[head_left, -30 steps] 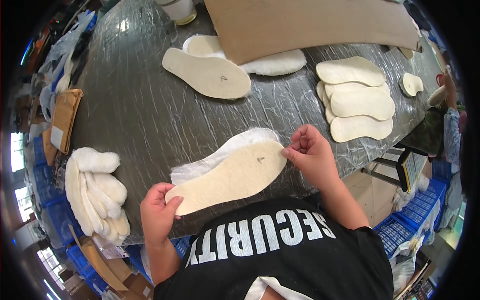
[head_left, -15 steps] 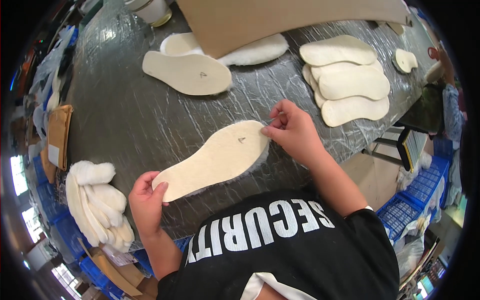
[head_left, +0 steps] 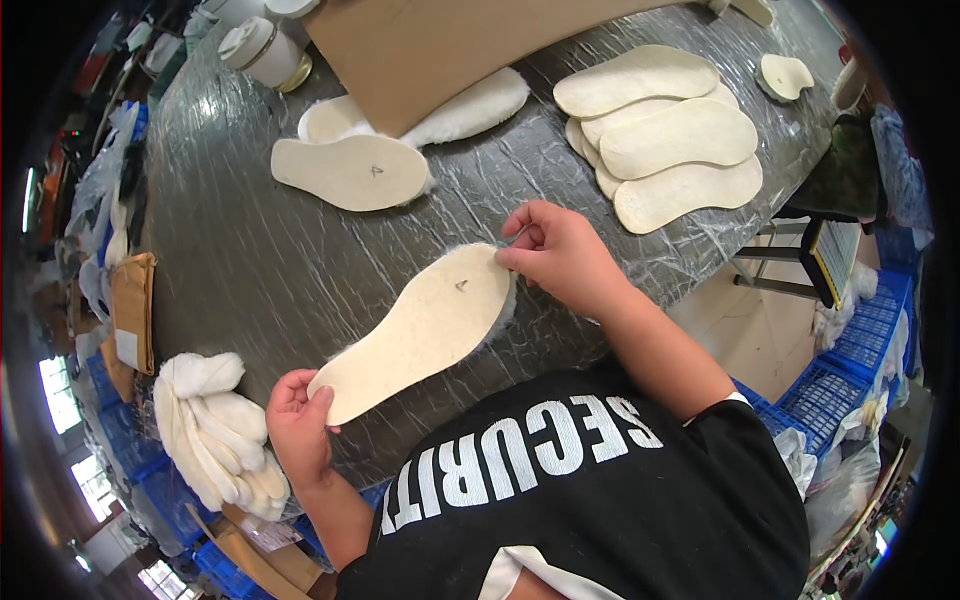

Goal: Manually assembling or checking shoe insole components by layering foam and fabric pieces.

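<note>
A cream insole with a fluffy underside and a small pen mark is held aslant over the table, flat side up. My left hand pinches its narrow lower-left end, thumb on top. At the upper-right end, the thumb and fingers of my right hand close on its edge; a thin dark strand or tool shows by the right fingertips, too small to name. Beyond lies another marked insole, partly over a second pale one. To the right rests an overlapping stack of cream insoles.
Fluffy white insoles are bunched at the left table edge. A large cardboard sheet covers part of the far side, beside a white lidded cup. Blue crates and a stool stand off the table's right side.
The view has shifted, so the table things sit differently in the picture. Both hands keep their grip on the insole, with hardly any movement against it.
</note>
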`<state>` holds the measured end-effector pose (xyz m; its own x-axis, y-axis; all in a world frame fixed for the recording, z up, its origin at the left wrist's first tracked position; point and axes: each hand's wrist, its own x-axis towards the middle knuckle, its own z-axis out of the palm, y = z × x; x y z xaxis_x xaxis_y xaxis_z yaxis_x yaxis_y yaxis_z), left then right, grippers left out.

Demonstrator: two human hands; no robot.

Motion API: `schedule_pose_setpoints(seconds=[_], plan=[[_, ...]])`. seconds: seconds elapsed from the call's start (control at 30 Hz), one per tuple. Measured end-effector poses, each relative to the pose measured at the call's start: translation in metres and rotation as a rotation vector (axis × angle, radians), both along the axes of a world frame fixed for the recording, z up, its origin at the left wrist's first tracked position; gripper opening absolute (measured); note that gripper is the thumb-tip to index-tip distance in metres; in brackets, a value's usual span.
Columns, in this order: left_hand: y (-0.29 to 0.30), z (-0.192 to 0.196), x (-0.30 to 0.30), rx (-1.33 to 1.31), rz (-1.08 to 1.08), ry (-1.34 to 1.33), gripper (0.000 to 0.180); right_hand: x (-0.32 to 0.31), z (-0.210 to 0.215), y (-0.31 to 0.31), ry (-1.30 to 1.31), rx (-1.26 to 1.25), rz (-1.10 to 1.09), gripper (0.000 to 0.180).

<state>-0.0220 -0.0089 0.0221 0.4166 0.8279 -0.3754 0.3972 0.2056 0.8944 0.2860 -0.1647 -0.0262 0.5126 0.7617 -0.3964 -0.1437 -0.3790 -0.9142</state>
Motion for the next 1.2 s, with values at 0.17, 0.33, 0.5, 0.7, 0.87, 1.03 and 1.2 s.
schedule_pose_setpoints(seconds=[0.17,0.33,0.5,0.7,0.87,1.03,1.2], plan=[[0.002,-0.009,-0.011,-0.01,0.036,-0.136,0.018,0.004,0.0,-0.002,0.309,0.063,0.001,0.012],[-0.001,-0.009,-0.008,-0.004,0.055,-0.142,0.016,0.008,-0.004,-0.002,0.328,0.079,0.07,0.014],[-0.001,-0.005,-0.002,-0.051,0.03,-0.186,0.017,0.015,-0.012,0.005,0.131,0.045,0.135,0.016],[-0.003,0.018,0.006,-0.079,-0.141,-0.04,0.037,0.02,0.009,0.008,0.43,0.185,0.086,0.02],[0.0,0.038,0.012,0.161,-0.571,0.21,0.086,0.005,0.037,0.016,0.569,0.297,0.042,0.024],[-0.028,0.049,0.06,0.6,-0.681,0.453,0.096,-0.004,0.049,0.025,0.761,0.377,-0.044,0.025],[-0.043,0.034,0.075,0.96,-0.595,0.452,0.089,-0.006,0.045,0.025,0.715,0.398,-0.077,0.024]])
